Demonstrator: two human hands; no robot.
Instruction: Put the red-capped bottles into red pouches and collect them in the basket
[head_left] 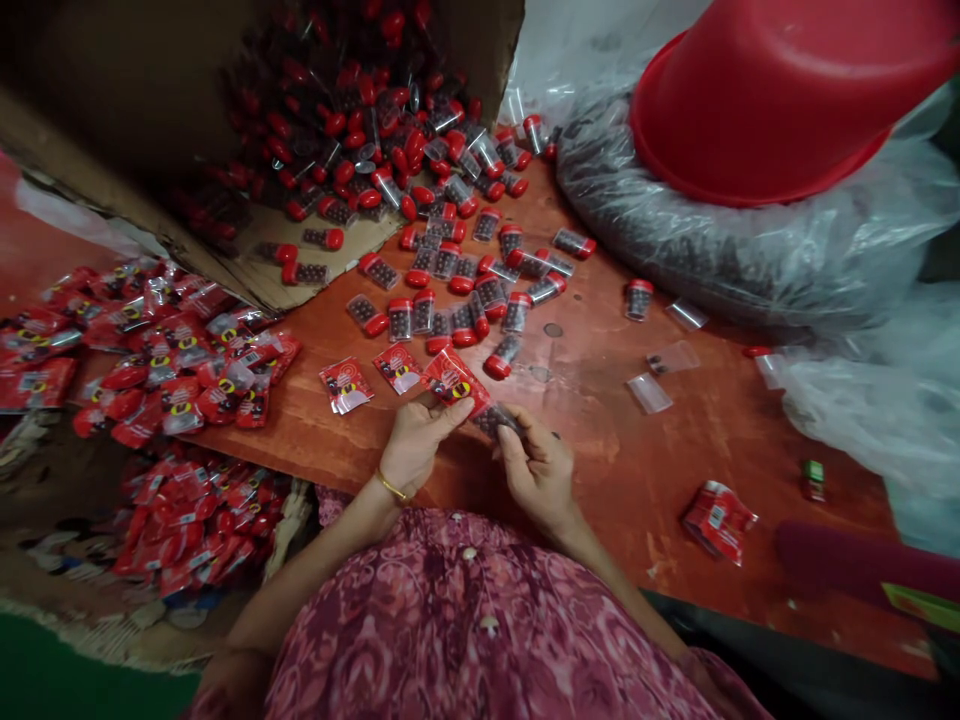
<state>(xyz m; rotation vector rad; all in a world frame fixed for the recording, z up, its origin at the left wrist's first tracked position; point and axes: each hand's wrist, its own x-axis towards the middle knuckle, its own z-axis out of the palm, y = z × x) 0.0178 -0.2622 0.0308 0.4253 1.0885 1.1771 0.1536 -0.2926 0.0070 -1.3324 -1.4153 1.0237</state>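
My left hand (pixel 415 445) pinches a red foil packet (pixel 452 382) by its lower edge. My right hand (pixel 536 470) grips a clear tube of dark beads (pixel 495 420), whose end meets the packet. Its cap is hidden from this view. Two flat red packets (pixel 346 386) (pixel 397 369) lie just beyond my left hand. Many red-capped clear tubes (pixel 457 290) are scattered across the reddish wooden table (pixel 600 450), a little farther out.
A tipped cardboard box (pixel 127 110) spills more tubes at the far left. Heaps of red packets (pixel 157 350) lie to the left, with more (pixel 195 530) lower down. A red basin (pixel 772 100) rests on a plastic sack of dark beads (pixel 720 230) at the right.
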